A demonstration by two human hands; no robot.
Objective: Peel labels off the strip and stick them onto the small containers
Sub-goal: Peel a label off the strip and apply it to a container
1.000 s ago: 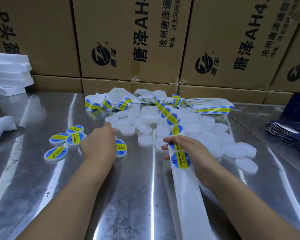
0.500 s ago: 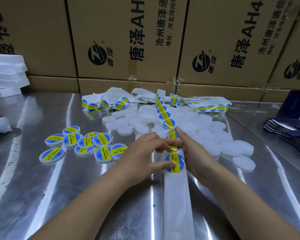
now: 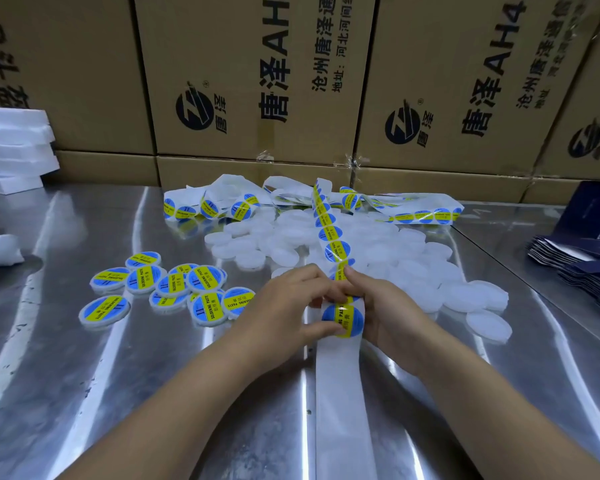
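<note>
The left grip [image 3: 288, 303] pinches a round blue label [image 3: 343, 317] with a yellow band, thumb at its near edge and fingers at its far edge, while the label still lies on the white strip [image 3: 342, 403]. The right grip [image 3: 388, 306] holds the strip from the other side, curled against its right edge just beside the label, with the index fingertip [image 3: 350, 271] lying on the strip just beyond it. The two grips touch over the strip. Nearer than the label the strip is bare backing running to the bottom edge of the view. Beyond the grips it carries a row of labels and rises over a heap of plain white containers [image 3: 395, 251] to a tangle of more strip [image 3: 423, 214] at the back. To the left of the left grip, labelled containers [image 3: 174, 289] lie in a loose cluster, some overlapping. All of this rests on a shiny steel bench [image 3: 101, 393]. Brown printed boxes [image 3: 250, 81] wall off the far side. White foam slabs [image 3: 11, 150] are stacked at far left, and dark blue packets [image 3: 582, 268] are fanned out at far right.
</note>
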